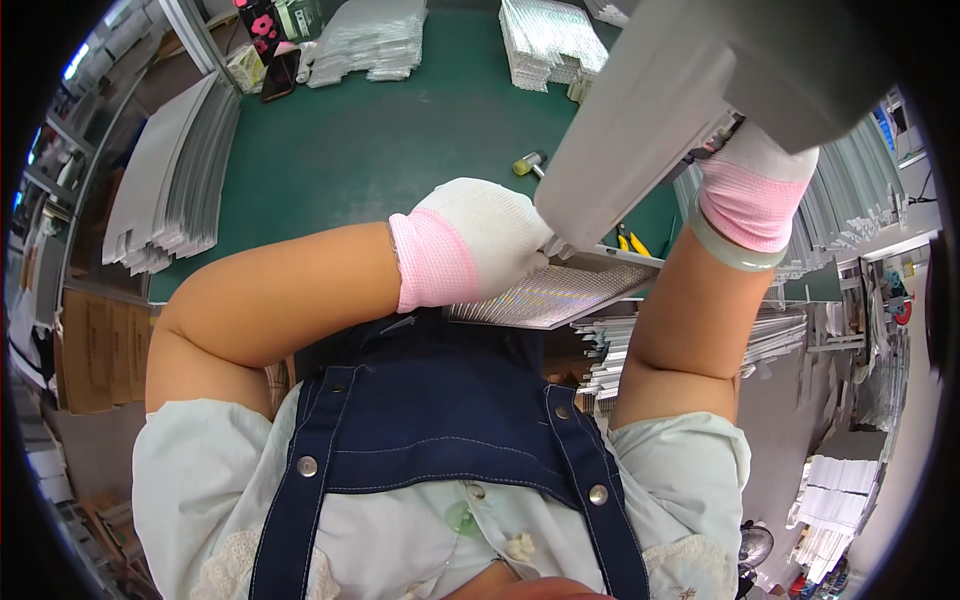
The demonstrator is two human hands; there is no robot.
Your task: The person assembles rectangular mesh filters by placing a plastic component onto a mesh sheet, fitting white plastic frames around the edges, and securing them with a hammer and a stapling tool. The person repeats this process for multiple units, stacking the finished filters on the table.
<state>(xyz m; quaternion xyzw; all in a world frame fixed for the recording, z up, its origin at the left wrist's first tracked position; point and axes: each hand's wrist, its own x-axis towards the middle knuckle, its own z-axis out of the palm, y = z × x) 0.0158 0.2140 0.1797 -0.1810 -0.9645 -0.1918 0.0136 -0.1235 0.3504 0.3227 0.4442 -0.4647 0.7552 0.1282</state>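
My left hand (492, 238), in a white knit glove with a pink cuff, is closed on the corner of a thin framed panel (560, 292) with a shiny mesh face. The panel is tilted at the table's near edge. My right hand (757, 180), gloved the same way, grips a big grey power tool (640, 130) whose body looms across the upper right. Its tapered nose points down at the panel's frame, close beside my left fingers; whether it touches cannot be seen. The tool hides most of my right fingers.
On the green table (400, 140) lie a small hammer (530, 162), yellow-handled pliers (632, 242) and a phone (281, 76). Stacked silvery panels (368, 40) stand at the back, more sheets (175, 170) at the left. Metal strips (605, 350) lie below the table edge.
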